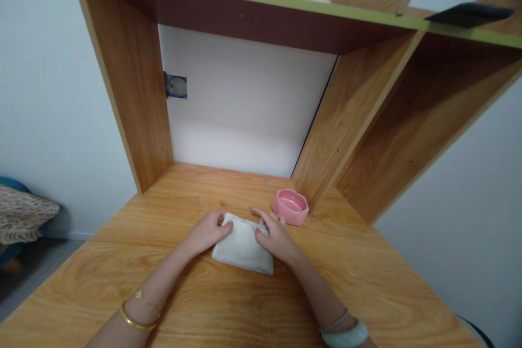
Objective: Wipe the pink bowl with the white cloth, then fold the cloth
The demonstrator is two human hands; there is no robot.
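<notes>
A folded white cloth (pixel 243 247) lies on the wooden desk in front of me, a roughly rectangular bundle. My left hand (pixel 210 230) pinches its upper left corner, thumb on top and fingers behind the edge. At the upper right edge, my right hand (pixel 277 236) has its thumb pressed on the cloth, with the index finger stretched out past the far edge and the other fingers curled. Just beyond the right hand stands a pink faceted ashtray (pixel 290 206), close to the knuckles.
Wooden side panels (pixel 126 87) and an upright divider (pixel 359 109) rise around the desk top (pixel 228 310). Overhead runs a shelf (pixel 244 16) holding clear plastic and a dark flat object (pixel 468 14). An open wall socket box (pixel 176 87) shows at the back left.
</notes>
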